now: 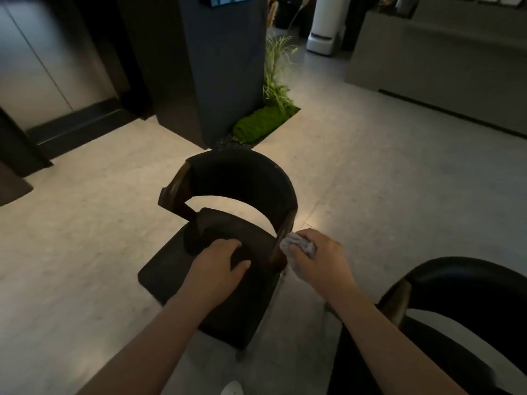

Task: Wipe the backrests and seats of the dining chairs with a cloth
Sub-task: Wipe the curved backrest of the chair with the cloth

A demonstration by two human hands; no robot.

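Note:
A dark dining chair (236, 178) with a curved backrest and wooden side posts stands on the floor in the middle of the head view. My left hand (219, 266) rests on its black seat cushion (171, 269), fingers curled over a raised edge of the cushion. My right hand (319, 258) grips a bunched grey cloth (299, 245) and presses it against the chair's right wooden post (281, 243). A second dark chair (467, 283) shows at the lower right, partly cut off.
A dark pillar (225, 67) stands just behind the chair, with a floor planter of moss and grasses (262, 121) beside it. A grey counter (439, 52) runs along the right. A white appliance (323, 27) stands at the back. Pale tiled floor surrounds the chair.

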